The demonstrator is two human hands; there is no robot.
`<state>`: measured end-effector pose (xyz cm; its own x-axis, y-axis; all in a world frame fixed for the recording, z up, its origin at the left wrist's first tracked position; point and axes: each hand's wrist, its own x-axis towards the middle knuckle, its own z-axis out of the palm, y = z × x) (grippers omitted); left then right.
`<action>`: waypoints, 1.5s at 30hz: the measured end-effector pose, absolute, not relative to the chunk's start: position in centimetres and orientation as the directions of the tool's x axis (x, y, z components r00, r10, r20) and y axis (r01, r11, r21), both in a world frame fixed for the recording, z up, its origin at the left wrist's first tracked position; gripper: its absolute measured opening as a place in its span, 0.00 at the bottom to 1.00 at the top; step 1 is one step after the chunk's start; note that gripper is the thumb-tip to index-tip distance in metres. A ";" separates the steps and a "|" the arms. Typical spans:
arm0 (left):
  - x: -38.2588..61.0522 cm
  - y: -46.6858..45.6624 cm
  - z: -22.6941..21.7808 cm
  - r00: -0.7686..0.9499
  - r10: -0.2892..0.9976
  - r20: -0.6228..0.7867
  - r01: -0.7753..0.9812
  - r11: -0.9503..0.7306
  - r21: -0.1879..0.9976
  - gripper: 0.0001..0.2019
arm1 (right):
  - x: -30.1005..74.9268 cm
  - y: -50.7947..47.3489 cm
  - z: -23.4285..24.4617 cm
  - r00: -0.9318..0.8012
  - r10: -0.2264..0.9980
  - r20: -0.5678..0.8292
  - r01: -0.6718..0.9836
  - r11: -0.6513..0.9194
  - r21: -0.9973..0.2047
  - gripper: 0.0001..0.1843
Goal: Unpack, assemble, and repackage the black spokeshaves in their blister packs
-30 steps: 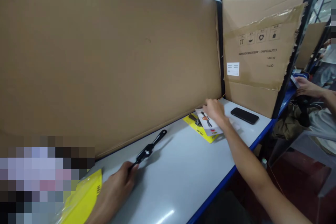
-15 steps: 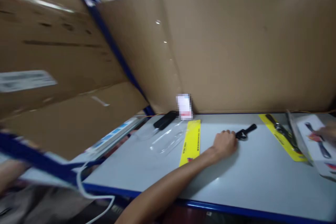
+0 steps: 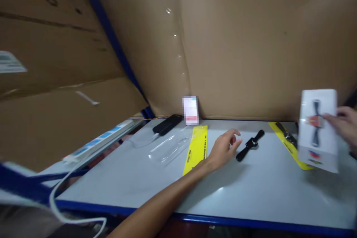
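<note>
A black spokeshave (image 3: 251, 144) lies slantwise on the grey tabletop. My left hand (image 3: 224, 147) hovers just left of it, apart from it, with fingers loosely curled and nothing between them. At the right, my right hand (image 3: 344, 124) grips the edge of a white printed package (image 3: 316, 130) and keeps it upright above the table; its front pictures a spokeshave. Partly hidden behind this package is a yellow card (image 3: 297, 154) bearing another black spokeshave (image 3: 287, 132). A second yellow card (image 3: 197, 147) lies beneath and beyond my left forearm, beside a clear plastic blister shell (image 3: 167, 150).
A lit phone-like screen (image 3: 191, 111), blurred out, leans at the back, beside a black device (image 3: 168, 124) with a cable. Cardboard walls (image 3: 251, 44) enclose the back and left. A white power strip (image 3: 100, 139) runs along the left, and a blue rail (image 3: 237, 221) edges the front.
My left hand has let go of the spokeshave and drawn back to the left, its fingers opening. My right hand has lifted the white package upright. The view has shifted slightly.
</note>
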<state>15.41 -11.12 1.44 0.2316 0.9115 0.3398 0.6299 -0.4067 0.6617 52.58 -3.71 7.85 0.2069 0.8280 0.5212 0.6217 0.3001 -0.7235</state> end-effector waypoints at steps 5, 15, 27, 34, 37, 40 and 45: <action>16.5 -11.6 1.3 0.375 0.920 0.113 -0.082 -0.088 0.993 0.30 | 38.3 -5.5 6.2 -0.026 0.987 0.161 0.097 0.162 -0.982 0.12; 15.5 -11.4 2.4 0.398 0.908 -0.133 -0.649 0.381 0.659 0.35 | 30.4 -7.6 3.1 -0.170 0.957 0.237 0.130 0.260 -0.957 0.08; 13.3 -10.9 3.2 0.235 0.939 -0.252 -0.737 0.341 0.584 0.38 | 29.4 -13.9 1.2 -0.646 0.357 0.675 0.327 0.928 -0.177 0.07; 13.8 -10.9 3.1 0.206 0.947 -0.247 -0.759 0.314 0.571 0.33 | 29.5 -13.6 1.3 -0.696 0.413 0.587 0.330 0.910 -0.250 0.06; 14.0 -10.9 3.3 0.175 0.947 -0.269 -0.748 0.306 0.589 0.31 | 29.6 -13.7 1.4 -0.696 0.482 0.532 0.330 0.873 -0.359 0.04; 14.0 -10.8 3.2 0.191 0.939 -0.287 -0.734 0.330 0.594 0.32 | 29.8 -13.5 1.4 -0.697 0.525 0.488 0.308 0.834 -0.457 0.02; 13.9 -10.8 2.9 0.232 0.936 -0.265 -0.720 0.348 0.600 0.31 | 29.9 -13.4 1.5 -0.704 0.553 0.445 0.307 0.803 -0.511 0.02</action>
<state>13.91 -10.81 2.87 0.2321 0.9360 -0.2645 -0.7201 0.3482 0.6002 29.90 -13.44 1.50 -0.7045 0.5527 0.4452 0.3073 0.8030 -0.5107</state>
